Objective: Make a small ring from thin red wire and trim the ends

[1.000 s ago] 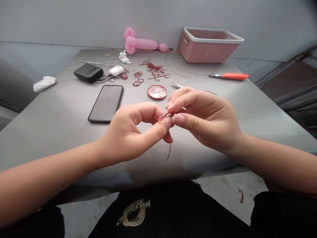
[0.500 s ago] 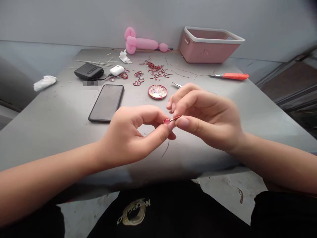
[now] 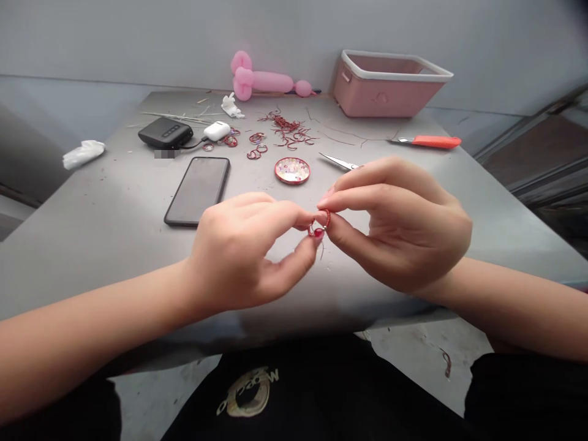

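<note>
Between my two hands is a small red wire ring with a shiny red bead (image 3: 318,233); a thin loose wire end hangs below it. My left hand (image 3: 250,254) pinches the ring's left side between thumb and forefinger, close to the bead. With thumb and fingertips, my right hand (image 3: 397,223) grips the red-wrapped right side. Just beyond the hands lie a round red-rimmed dish of small pale beads (image 3: 293,171) and pointed scissors or tweezers (image 3: 339,162), partly covered by my right hand.
A black phone (image 3: 197,191) lies left of my hands. Farther back are a black box-like device (image 3: 166,131), a white earbud case (image 3: 216,130), red wire scraps (image 3: 289,127), several wire rings (image 3: 257,151), a pink balloon (image 3: 269,81), a pink bin (image 3: 381,95) and an orange-handled cutter (image 3: 436,142).
The ring has turned so its loop now faces me, with the bead at the bottom. My right hand has shifted right, uncovering more of the pointed metal tool.
</note>
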The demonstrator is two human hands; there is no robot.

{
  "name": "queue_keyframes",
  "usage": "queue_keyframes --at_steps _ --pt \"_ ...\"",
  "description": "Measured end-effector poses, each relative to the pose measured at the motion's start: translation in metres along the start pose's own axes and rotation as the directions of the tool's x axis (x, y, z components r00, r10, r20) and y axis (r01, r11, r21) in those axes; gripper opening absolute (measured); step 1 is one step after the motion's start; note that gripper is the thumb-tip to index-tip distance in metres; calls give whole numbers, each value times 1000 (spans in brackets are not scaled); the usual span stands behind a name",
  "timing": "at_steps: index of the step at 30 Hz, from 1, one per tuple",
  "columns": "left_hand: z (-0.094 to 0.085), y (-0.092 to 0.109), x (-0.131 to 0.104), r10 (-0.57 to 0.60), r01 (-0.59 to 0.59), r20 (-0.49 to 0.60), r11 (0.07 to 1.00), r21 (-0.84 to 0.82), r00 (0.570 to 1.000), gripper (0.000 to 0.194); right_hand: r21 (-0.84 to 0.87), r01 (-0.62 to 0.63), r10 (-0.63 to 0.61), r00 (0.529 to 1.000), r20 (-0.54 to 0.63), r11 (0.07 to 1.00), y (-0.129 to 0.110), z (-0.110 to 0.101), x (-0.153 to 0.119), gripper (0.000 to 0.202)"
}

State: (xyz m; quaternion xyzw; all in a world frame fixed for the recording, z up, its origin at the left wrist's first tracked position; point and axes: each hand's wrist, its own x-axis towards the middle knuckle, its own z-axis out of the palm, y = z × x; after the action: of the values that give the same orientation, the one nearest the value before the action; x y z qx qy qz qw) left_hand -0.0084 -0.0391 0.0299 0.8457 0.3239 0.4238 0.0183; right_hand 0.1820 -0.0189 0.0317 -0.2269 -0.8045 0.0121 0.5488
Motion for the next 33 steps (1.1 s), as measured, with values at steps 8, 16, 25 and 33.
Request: queue_keyframes --at_steps 8,16,25,33 --pt "1 -7 -1 147 -141 -25 976 168 989 5 -303 252 -227 967 115 919 3 -6 -1 16" --pt "2 -6 1 215 -189 -56 934 305 975 8 -391 246 -201 967 153 887 3 -1 -6 19" --pt "0 -6 4 5 -5 0 996 94 1000 13 89 -313 243 861 446 945 8 -9 6 14" --pt "-3 0 18 -585 703 455 310 -640 672 18 -43 -425 402 814 419 904 38 -26 32 27"
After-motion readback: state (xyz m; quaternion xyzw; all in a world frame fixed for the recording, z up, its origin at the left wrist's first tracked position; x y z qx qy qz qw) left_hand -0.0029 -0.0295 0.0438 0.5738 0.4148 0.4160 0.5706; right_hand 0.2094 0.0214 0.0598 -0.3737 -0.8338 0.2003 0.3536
